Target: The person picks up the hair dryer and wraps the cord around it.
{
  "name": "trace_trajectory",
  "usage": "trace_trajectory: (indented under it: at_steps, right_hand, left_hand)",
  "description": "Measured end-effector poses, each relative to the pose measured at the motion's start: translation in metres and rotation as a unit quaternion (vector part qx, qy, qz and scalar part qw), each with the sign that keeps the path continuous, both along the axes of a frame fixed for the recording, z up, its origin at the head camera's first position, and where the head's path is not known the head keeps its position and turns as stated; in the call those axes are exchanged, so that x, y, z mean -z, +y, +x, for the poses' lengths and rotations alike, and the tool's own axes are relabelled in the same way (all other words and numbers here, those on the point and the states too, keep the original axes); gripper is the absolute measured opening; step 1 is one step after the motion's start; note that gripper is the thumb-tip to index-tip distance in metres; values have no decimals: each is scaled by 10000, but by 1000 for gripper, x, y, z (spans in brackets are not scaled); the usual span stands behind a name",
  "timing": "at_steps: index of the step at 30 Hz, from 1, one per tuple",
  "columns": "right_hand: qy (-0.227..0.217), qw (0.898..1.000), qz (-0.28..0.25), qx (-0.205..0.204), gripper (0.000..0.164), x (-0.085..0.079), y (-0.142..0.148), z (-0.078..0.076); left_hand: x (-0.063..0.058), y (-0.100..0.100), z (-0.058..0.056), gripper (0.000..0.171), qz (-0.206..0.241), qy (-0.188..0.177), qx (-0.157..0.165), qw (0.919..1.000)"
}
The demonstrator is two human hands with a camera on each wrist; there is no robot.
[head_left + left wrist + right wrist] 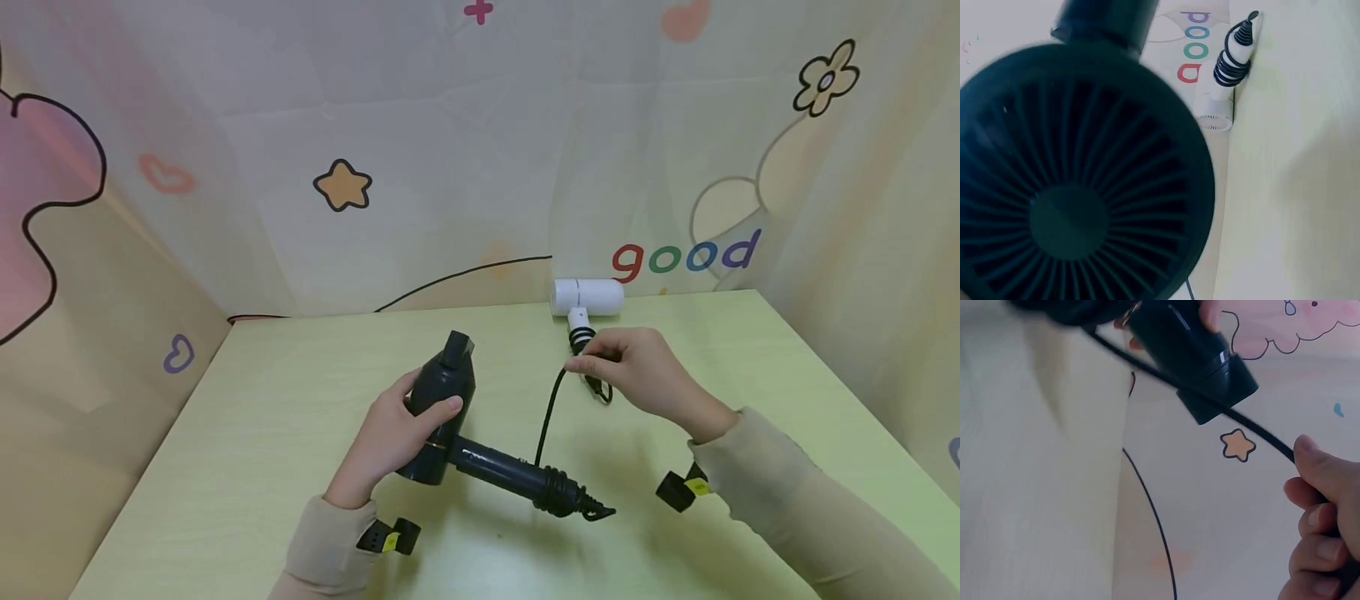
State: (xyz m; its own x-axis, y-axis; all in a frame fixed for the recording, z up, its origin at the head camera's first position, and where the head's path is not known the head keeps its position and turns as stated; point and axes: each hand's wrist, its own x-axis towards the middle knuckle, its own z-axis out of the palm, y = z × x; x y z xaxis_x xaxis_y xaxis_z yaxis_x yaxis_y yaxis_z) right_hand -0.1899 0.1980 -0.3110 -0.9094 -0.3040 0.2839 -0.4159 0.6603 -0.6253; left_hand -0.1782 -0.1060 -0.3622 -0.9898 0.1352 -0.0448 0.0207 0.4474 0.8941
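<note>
My left hand [397,429] grips a black hair dryer [495,467] round its barrel, thumb across the front side, and holds it above the table. The nozzle points up and away; the handle slants down to the right with cord coiled round its end. In the left wrist view the dryer's round vented grille [1069,222] fills much of the picture. My right hand [637,367] pinches the black power cord [552,408] between thumb and fingers, drawing a length of it up from the handle. In the right wrist view the cord [1254,428] runs straight into the curled fingers.
A white hair dryer [588,297], its black cord wound round the handle, lies at the table's back edge behind my right hand. The pale table [300,400] meets a printed cloth backdrop [450,167] at the back and sides. Each sleeve carries a small black wrist camera.
</note>
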Motion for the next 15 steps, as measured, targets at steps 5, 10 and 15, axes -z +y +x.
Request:
trace_trajectory:
  at_steps: [5,10,15]
  right_hand:
    - [-27,9999,-63,-148,13,-8,-3,7]
    - [-89,9994,-160,-294,14,-11,-7,17]
    - [-21,9989,-202,-434,12,-11,-12,26]
  left_hand:
    - [3,0,-4,78,-312,410,-309,9982]
    - [6,0,-8,74,-490,660,-641,9946]
    - [9,1,-12,76,-475,724,-985,9914]
